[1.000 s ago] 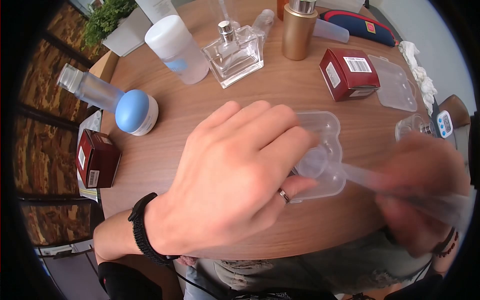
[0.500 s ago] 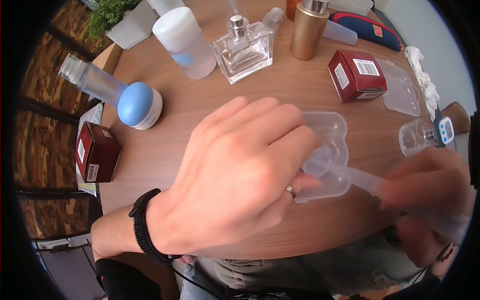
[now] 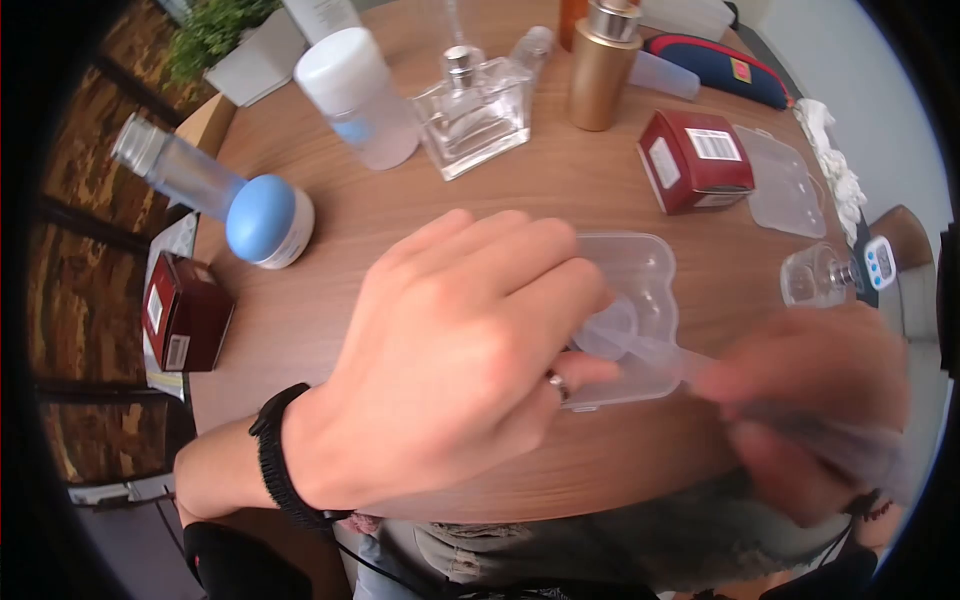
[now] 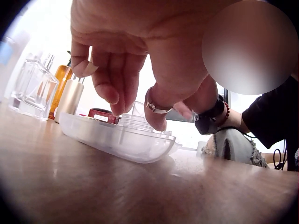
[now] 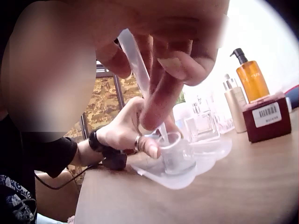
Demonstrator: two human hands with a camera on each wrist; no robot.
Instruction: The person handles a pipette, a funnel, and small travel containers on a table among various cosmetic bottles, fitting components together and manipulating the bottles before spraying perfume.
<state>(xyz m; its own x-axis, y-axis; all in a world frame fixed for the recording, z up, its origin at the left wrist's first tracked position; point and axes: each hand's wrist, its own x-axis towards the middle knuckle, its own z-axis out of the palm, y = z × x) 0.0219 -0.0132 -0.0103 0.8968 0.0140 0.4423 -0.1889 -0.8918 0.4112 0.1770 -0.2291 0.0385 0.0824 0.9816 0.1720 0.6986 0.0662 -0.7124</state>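
My left hand (image 3: 450,340), with a ring on one finger, reaches over a clear plastic case half (image 3: 655,265). Its thumb and fingertips hold a small clear jar (image 5: 180,158), whose screw thread shows in the left wrist view. The jar stands upright within the case. My right hand (image 3: 815,390), blurred in the head view, pinches a translucent plastic stick (image 5: 135,60). That stick slants down, its narrow tip inside the mouth of the jar; its other end sticks out behind the hand.
Behind the case stand a clear perfume bottle (image 3: 475,120), a gold bottle (image 3: 603,75) and a dark red box (image 3: 695,165). To the left are a blue-capped jar (image 3: 268,222) and another red box (image 3: 188,312). A glass bottle (image 3: 812,275) and a timer (image 3: 880,263) sit at right.
My right hand has moved left, closer to the jar, with the stick still in its fingers. The left hand keeps its hold. The whole head view has shifted slightly.
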